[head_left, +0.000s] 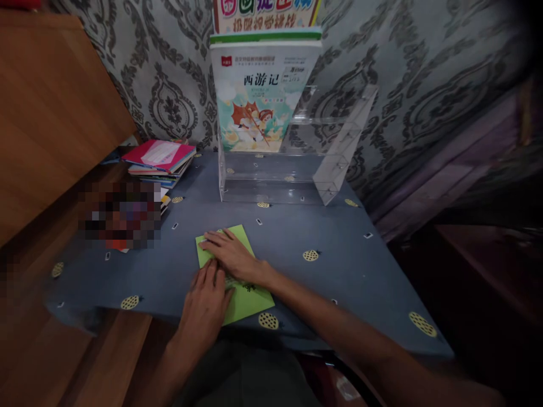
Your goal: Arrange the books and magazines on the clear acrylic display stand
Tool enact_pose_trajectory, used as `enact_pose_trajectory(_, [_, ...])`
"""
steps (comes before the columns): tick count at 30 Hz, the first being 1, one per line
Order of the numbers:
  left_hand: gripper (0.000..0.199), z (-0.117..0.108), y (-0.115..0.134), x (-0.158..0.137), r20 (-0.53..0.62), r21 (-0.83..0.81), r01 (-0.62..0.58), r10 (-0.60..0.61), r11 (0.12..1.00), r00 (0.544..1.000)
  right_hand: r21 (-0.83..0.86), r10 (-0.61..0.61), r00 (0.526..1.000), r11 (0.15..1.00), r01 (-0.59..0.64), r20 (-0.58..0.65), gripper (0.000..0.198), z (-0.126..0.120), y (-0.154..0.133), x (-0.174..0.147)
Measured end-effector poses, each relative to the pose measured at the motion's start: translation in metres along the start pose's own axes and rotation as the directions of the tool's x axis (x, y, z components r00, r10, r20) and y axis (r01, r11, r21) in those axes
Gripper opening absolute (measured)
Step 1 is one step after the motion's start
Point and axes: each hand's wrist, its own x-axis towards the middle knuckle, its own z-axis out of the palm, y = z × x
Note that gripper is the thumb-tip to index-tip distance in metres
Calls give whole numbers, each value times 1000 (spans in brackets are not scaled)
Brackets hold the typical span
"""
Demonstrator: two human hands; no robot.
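Observation:
A light green book or booklet (pixel 250 305) lies on the cloth-covered table near its front edge, turned at a slight angle. Dark print shows on it beside my wrist; most of its face is hidden under my hands. My right hand (pixel 231 255) rests flat across its upper part, fingers stretched out to the left. Lower down, my left hand (pixel 207 297) lies over its left edge, fingers extended, its fingertips close to my right hand. Neither hand is wrapped around anything.
Behind the green book stands a clear acrylic rack (pixel 271 192) holding upright books (pixel 258 96). A stack of books (pixel 159 155) sits at the back left, with a blurred-out pile (pixel 123 217) before it. The blue tablecloth (pixel 288 232) has pineapple prints. A wooden panel (pixel 55 113) rises at left.

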Motion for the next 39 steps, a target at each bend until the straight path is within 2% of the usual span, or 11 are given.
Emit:
enact_pose_trajectory(6, [28, 5, -3, -2, -28, -19, -31, 30, 999, 999, -64, 221, 973, 972, -225, -64, 44, -6, 17, -18])
enact_pose_trajectory(10, [29, 4, -1, 0, -33, 2, -32, 32, 999, 999, -74, 286, 954, 953, -292, -86, 49, -5, 27, -41])
enact_pose_trajectory(15, [30, -1, 0, 3, -14, 25, -21, 21, 999, 1000, -59, 265, 955, 960, -275, -136, 49, -2, 16, -68])
enact_pose_trajectory(23, [35, -9, -1, 15, 64, 36, -30, 27, 999, 998, -17, 202, 962, 978, -209, -182, 50, -4, -18, -124])
enact_pose_trajectory(32, [37, -3, 3, 20, 61, 24, -57, 55, 998, 997, 44, 198, 951, 980, -193, -236, 61, 2, -58, -172])
enact_pose_trajectory(35, [48, 2, -4, 11, 57, 11, -121, 121, 993, 991, 79, 209, 942, 978, -195, -263, 65, 6, -59, -176])
enact_pose_trajectory(39, [89, 3, -17, -11, 101, -66, -340, 345, 938, 933, 100, 223, 934, 974, -202, -281, 64, 8, -62, -177])
